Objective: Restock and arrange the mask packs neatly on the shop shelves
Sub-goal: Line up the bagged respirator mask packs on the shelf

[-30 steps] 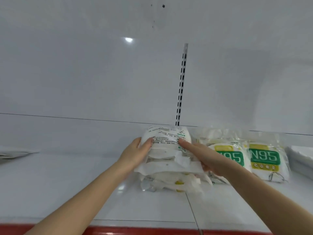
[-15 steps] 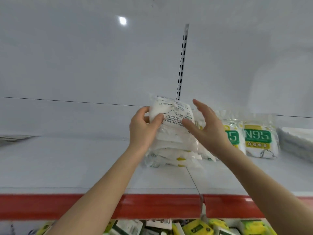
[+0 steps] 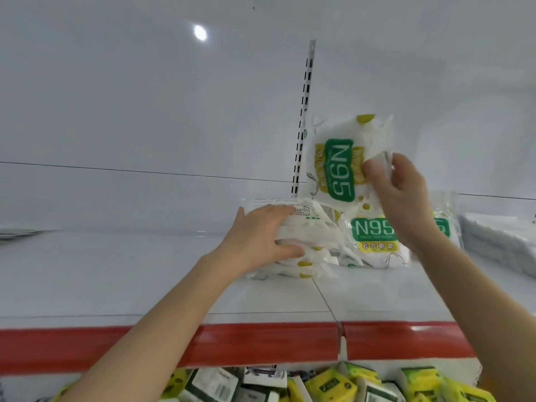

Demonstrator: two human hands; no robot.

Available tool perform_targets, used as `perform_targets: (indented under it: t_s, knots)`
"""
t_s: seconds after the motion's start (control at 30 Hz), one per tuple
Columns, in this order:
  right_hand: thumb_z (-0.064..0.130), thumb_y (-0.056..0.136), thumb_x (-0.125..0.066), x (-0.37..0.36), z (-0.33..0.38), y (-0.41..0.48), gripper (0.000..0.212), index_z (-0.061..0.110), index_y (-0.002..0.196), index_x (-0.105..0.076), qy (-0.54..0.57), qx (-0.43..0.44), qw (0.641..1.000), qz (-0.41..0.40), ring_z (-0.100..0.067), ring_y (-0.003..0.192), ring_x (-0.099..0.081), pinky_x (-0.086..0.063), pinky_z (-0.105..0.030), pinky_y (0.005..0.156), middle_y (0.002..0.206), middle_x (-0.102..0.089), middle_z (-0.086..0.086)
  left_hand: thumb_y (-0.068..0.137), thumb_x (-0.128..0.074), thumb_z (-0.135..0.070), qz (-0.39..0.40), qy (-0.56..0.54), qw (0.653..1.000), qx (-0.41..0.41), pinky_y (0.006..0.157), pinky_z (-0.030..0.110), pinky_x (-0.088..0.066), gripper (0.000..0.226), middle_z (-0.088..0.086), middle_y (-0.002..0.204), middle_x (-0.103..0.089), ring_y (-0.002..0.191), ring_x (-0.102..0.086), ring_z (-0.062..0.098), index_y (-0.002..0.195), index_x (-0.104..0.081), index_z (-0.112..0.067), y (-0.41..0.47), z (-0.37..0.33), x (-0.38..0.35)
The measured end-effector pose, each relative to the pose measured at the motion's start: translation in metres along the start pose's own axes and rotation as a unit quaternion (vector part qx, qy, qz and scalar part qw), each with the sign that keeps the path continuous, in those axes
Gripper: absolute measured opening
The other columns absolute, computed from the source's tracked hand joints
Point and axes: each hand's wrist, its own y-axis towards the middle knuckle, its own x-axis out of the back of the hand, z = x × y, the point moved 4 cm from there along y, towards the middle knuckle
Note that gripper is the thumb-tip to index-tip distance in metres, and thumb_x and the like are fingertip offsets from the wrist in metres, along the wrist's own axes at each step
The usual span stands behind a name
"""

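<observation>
2 hands show in the head view: the right hand (image 3: 403, 195) pinches 1 N95 mask pack (image 3: 339, 166) by its right side, fingers clamped on the film, raised above the shelf (image 3: 116, 271), while the left hand (image 3: 261, 242) clasps the flat stack of packs (image 3: 310, 224) lying mid-shelf, fingers over its top, thumb at its front. Light, soft and slick, the packs look apt to slide or slump, so an edge pinch or a clasp across the stack suits. Room to move lies left of the stack; standing N95 packs (image 3: 374, 236) crowd its right, the red lip (image 3: 232, 343) well in front.
</observation>
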Motion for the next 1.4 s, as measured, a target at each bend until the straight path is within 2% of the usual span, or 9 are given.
perform_targets:
  t_s: [0.07,0.17,0.3,0.5,0.63,0.83,0.93,1.13,1.4]
  knots:
    - [0.028,0.093,-0.053,0.01,-0.003,0.003,0.015,0.017,0.103,-0.052,0.033,-0.034,0.999,0.001,-0.003,0.071,-0.062,-0.053,-0.018,0.059,0.084,-0.062,0.005,0.088,-0.06,-0.031,-0.017,0.013,1.0,-0.006,0.116,0.043,-0.011,0.048,-0.005,0.141,-0.045,0.13,-0.039,0.013,0.133,-0.048,-0.024,0.003,0.0,-0.001]
    - [0.027,0.094,-0.052,0.017,-0.01,0.002,0.01,0.019,0.101,-0.052,0.045,-0.051,0.998,0.011,-0.006,0.072,-0.064,-0.056,-0.022,0.062,0.087,-0.064,0.004,0.094,-0.051,-0.017,-0.121,-0.034,0.992,-0.006,0.103,0.037,-0.034,0.021,0.001,0.113,-0.065,0.105,-0.057,0.022,0.109,-0.065,-0.014,0.006,-0.004,0.007]
    - [0.028,0.095,-0.05,0.034,-0.017,0.013,0.013,0.017,0.101,-0.054,0.085,-0.056,0.995,0.002,-0.013,0.078,-0.066,-0.057,-0.031,0.07,0.091,-0.066,-0.002,0.096,-0.048,-0.017,-0.254,-0.035,0.967,0.012,0.08,0.029,-0.035,0.018,0.006,0.088,-0.069,0.081,-0.059,0.029,0.1,-0.064,-0.009,0.013,-0.017,0.03]
    - [0.028,0.095,-0.049,0.084,-0.033,0.04,0.022,0.009,0.103,-0.056,0.089,-0.06,0.993,0.052,-0.015,0.078,-0.067,-0.058,-0.032,0.072,0.092,-0.067,-0.006,0.096,-0.046,-0.017,-0.355,0.019,0.935,-0.011,0.068,0.027,-0.035,0.021,0.004,0.092,-0.068,0.08,-0.058,0.022,0.109,-0.061,-0.01,0.035,-0.072,0.059]
    - [0.028,0.096,-0.047,0.123,-0.05,0.048,0.02,0.015,0.087,-0.059,0.083,-0.094,0.984,0.13,-0.014,0.075,-0.068,-0.058,-0.025,0.065,0.086,-0.068,-0.004,0.095,-0.047,-0.016,-0.34,0.015,0.94,-0.033,0.072,0.034,-0.048,0.021,0.004,0.097,-0.069,0.089,-0.062,0.024,0.109,-0.061,-0.012,0.053,-0.119,0.05]
    - [0.028,0.093,-0.051,0.179,-0.082,0.056,0.017,0.013,0.097,-0.059,0.011,-0.117,0.977,0.176,-0.008,0.064,-0.064,-0.048,-0.019,0.055,0.083,-0.069,0.0,0.097,-0.047,-0.025,-0.222,-0.018,0.975,-0.021,0.073,0.028,-0.048,0.02,-0.006,0.088,-0.059,0.078,-0.057,0.012,0.104,-0.061,-0.013,0.081,-0.157,0.0]
    - [0.029,0.092,-0.054,0.198,-0.101,0.065,0.013,0.017,0.095,-0.057,-0.024,-0.139,0.969,0.204,-0.014,0.067,-0.065,-0.052,-0.028,0.065,0.084,-0.07,-0.001,0.096,-0.048,-0.025,-0.159,-0.035,0.987,0.008,0.077,0.034,-0.052,0.019,-0.001,0.089,-0.064,0.084,-0.064,0.017,0.102,-0.061,-0.012,0.09,-0.159,-0.026]
    - [0.033,0.091,-0.056,0.194,-0.145,0.081,0.017,0.017,0.091,-0.064,-0.197,-0.14,0.903,0.356,-0.02,0.075,-0.068,-0.054,-0.026,0.064,0.083,-0.071,-0.004,0.097,-0.046,-0.026,-0.073,0.012,0.996,0.054,0.074,0.03,-0.048,0.021,0.004,0.098,-0.067,0.085,-0.061,0.017,0.106,-0.06,-0.013,0.111,-0.15,-0.063]
    - [0.023,0.087,-0.062,0.162,-0.174,0.094,0.005,0.02,0.089,-0.065,-0.16,-0.091,0.937,0.295,-0.019,0.083,-0.066,-0.055,-0.035,0.08,0.088,-0.069,0.001,0.098,-0.044,-0.025,-0.11,0.059,0.99,0.062,0.07,0.028,-0.048,0.023,0.002,0.1,-0.068,0.08,-0.06,0.015,0.11,-0.059,-0.013,0.124,-0.144,-0.077]
